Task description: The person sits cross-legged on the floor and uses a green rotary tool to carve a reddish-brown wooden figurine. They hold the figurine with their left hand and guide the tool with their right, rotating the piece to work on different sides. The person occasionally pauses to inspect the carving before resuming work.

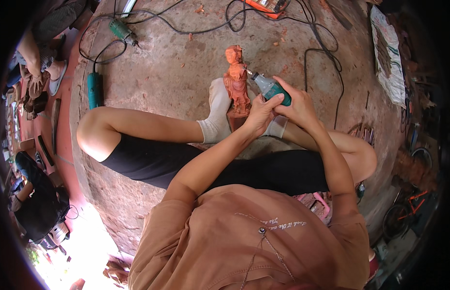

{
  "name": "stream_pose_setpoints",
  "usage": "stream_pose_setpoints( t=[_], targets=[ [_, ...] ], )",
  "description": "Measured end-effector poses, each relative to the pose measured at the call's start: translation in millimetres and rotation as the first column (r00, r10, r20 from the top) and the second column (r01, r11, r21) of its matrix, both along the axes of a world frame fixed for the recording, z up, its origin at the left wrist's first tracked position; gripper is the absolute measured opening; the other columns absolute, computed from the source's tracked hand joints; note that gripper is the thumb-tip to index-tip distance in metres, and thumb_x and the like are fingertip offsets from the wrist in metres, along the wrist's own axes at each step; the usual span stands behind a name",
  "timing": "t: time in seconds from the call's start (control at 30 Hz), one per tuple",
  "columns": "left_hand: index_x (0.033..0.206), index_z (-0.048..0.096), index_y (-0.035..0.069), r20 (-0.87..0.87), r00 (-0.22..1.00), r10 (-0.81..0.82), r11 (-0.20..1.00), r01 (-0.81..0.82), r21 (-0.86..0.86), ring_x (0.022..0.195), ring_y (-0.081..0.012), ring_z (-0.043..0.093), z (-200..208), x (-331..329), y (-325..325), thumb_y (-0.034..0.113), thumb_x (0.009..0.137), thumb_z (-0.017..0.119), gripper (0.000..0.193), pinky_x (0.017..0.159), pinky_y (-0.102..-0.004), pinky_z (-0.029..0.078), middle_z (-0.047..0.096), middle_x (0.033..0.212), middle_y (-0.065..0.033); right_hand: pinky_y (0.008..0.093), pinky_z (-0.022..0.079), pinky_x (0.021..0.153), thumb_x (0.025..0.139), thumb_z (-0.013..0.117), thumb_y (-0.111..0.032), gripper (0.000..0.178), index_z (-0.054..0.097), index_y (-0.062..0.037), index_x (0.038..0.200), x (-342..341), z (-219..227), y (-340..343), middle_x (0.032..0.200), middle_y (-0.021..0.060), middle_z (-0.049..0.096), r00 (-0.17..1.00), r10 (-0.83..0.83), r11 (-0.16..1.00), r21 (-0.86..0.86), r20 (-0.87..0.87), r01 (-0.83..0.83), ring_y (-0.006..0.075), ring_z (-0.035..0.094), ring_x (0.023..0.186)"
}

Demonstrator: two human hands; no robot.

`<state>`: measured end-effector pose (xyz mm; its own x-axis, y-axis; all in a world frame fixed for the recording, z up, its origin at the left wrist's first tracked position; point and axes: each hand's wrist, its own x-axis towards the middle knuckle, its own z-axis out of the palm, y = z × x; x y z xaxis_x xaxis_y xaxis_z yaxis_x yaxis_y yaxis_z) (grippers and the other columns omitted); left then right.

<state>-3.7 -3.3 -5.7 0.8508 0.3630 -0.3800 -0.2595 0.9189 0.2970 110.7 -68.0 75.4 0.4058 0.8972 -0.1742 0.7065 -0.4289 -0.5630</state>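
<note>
A reddish carved wooden figurine [238, 82] stands between my white-socked feet, its base near my ankles. My right hand [301, 107] wraps around a green and grey rotary tool [268, 87], index finger stretched along its far side. From below, my left hand [259, 115] closes on the same tool, its thumb on the green body. The tool's thin bit points left at the figurine's upper body; whether it touches the wood I cannot tell. My left fingers are partly hidden.
Two more green power tools lie at the left, a far one [122, 31] and a nearer one [95, 90]. Black cables [326, 46] loop over the stone slab [171, 72]. An orange case [266, 6] and a white sack [387, 53] lie beyond. Other people sit at the left.
</note>
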Motion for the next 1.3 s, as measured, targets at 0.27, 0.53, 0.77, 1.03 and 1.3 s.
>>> stream_pose_setpoints(
  t=[0.27,0.53,0.77,1.03,1.3],
  targets=[
    [0.116,0.053,0.002,0.005,1.0,0.024,1.0,-0.024,-0.001,0.097,-0.0166,0.064,6,0,-2,0.009,0.091,0.068,0.031,0.086,-0.0346,0.055,0.064,0.107,-0.0066,0.046,0.052,0.074,0.064,0.073,-0.023,0.076,0.053,-0.0192,0.137,0,-2,-2,0.089,0.0215,0.069,1.0,-0.003,1.0,0.023,-0.029,0.004,0.0395,0.067,0.082],
    [0.118,0.052,0.001,-0.01,1.0,0.011,1.0,-0.011,0.009,0.097,-0.0172,0.065,4,2,-1,0.009,0.091,0.068,0.032,0.086,-0.0346,0.056,0.063,0.107,-0.0072,0.0453,0.052,0.071,0.064,0.072,-0.022,0.076,0.053,-0.0176,0.137,3,4,1,0.088,0.0218,0.068,1.0,0.011,1.0,-0.017,-0.013,-0.011,0.0395,0.067,0.082],
    [0.118,0.053,0.002,-0.003,1.0,0.006,1.0,-0.006,0.008,0.099,-0.0172,0.064,6,3,-1,0.008,0.091,0.067,0.032,0.087,-0.0352,0.056,0.063,0.108,-0.007,0.0449,0.052,0.072,0.063,0.073,-0.023,0.076,0.054,-0.0163,0.136,3,-3,-2,0.088,0.022,0.068,0.998,-0.015,0.999,0.04,-0.058,0.017,0.0393,0.067,0.081],
    [0.117,0.053,0.002,-0.014,1.0,0.014,1.0,-0.014,0.003,0.098,-0.0165,0.064,4,0,-4,0.009,0.09,0.068,0.032,0.086,-0.0348,0.056,0.063,0.108,-0.0064,0.0447,0.052,0.074,0.064,0.073,-0.024,0.075,0.054,-0.0159,0.136,2,8,2,0.089,0.0217,0.068,0.999,0.024,0.998,-0.063,-0.044,-0.027,0.0398,0.067,0.081],
    [0.116,0.054,0.001,-0.007,1.0,0.009,1.0,-0.009,0.029,0.099,-0.0164,0.064,7,3,-1,0.012,0.092,0.067,0.029,0.089,-0.0326,0.054,0.063,0.108,-0.0073,0.0455,0.052,0.074,0.065,0.073,-0.025,0.075,0.053,-0.0179,0.137,4,4,0,0.089,0.0222,0.068,1.0,0.011,1.0,-0.014,-0.026,-0.012,0.0397,0.067,0.083]
  ],
)
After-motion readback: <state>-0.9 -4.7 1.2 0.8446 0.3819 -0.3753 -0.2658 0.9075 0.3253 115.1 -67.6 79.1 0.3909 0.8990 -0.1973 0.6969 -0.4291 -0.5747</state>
